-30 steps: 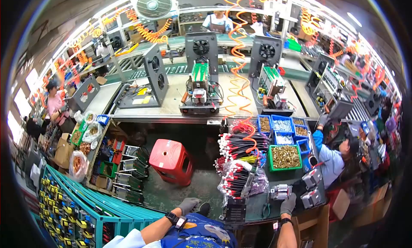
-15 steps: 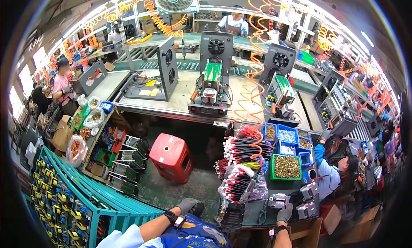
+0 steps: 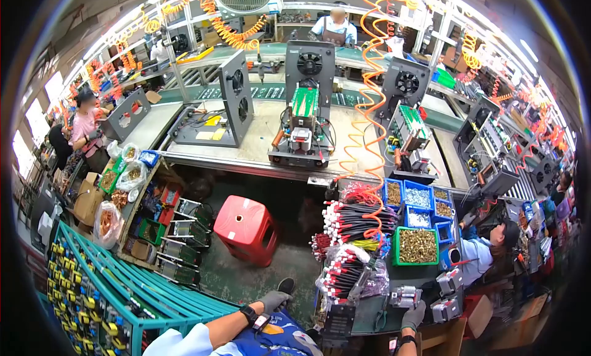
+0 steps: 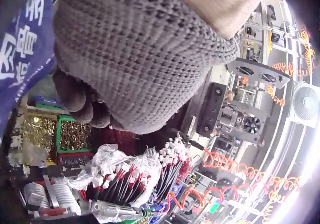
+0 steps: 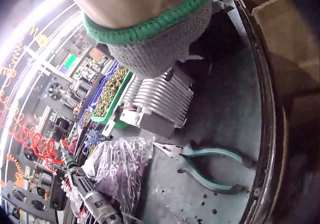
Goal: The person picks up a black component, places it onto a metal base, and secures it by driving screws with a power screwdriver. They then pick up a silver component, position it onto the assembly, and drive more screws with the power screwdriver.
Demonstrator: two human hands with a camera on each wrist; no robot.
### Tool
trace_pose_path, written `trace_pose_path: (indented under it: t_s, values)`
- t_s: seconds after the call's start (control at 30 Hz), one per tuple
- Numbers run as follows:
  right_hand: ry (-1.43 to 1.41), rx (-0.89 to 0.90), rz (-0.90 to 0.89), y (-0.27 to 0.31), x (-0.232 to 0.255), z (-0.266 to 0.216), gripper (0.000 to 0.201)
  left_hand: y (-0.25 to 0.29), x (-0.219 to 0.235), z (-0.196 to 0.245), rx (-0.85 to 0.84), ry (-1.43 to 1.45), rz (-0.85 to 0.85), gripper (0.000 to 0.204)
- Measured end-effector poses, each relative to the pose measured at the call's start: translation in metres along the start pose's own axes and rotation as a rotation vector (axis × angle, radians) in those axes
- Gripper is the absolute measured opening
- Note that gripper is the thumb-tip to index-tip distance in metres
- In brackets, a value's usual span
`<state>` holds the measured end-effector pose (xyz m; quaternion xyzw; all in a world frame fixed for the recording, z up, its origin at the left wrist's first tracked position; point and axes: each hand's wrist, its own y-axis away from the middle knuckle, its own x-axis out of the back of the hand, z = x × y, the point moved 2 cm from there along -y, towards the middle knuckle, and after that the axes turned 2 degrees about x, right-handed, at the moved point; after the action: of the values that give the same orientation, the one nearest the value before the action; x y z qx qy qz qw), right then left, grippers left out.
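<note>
My gloved right hand is at the near side of a silvery ridged coil block on the dark bench. In the right wrist view its glove overlaps the top of the coil block and the fingers are hidden, so I cannot tell whether they grip it. Pliers with teal-and-black handles lie beside the block, their jaws parted. My left hand, in a grey knit glove, rests over my blue apron. Its fingers hang loosely curled and hold nothing.
Two similar coil blocks stand at the right. Bundled black cables with red and white ends, a green bin of brass parts and blue bins lie beyond. A red stool stands on the floor left of the bench.
The head view has shifted, so the bench now appears lower and slightly further right. My right hand has stayed at the coil block, and the left has stayed over the apron.
</note>
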<state>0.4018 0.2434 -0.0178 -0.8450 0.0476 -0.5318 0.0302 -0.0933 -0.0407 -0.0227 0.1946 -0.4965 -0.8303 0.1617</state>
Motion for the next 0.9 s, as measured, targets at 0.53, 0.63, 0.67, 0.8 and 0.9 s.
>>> trace_pose_path:
  t_s: [0.53,0.63,0.67,0.8,0.9]
  values:
    - [0.800,0.304,-0.465,-0.045,0.008,-0.035,0.059,-0.126,0.105,0.138,0.117,-0.008,-0.017,0.023]
    - [0.757,0.270,-0.471,-0.045,0.002,-0.019,0.058,-0.148,0.123,0.135,0.137,0.025,0.026,0.024]
    - [0.736,0.260,-0.473,-0.044,0.002,-0.014,0.058,-0.152,0.127,0.135,0.157,0.033,0.032,0.024]
    - [0.692,0.326,-0.455,-0.041,0.001,0.017,0.056,-0.163,0.129,0.148,0.208,0.039,0.042,0.024]
    - [0.710,0.602,-0.352,-0.032,-0.014,0.071,0.055,-0.177,0.126,0.151,0.229,0.050,0.027,0.026]
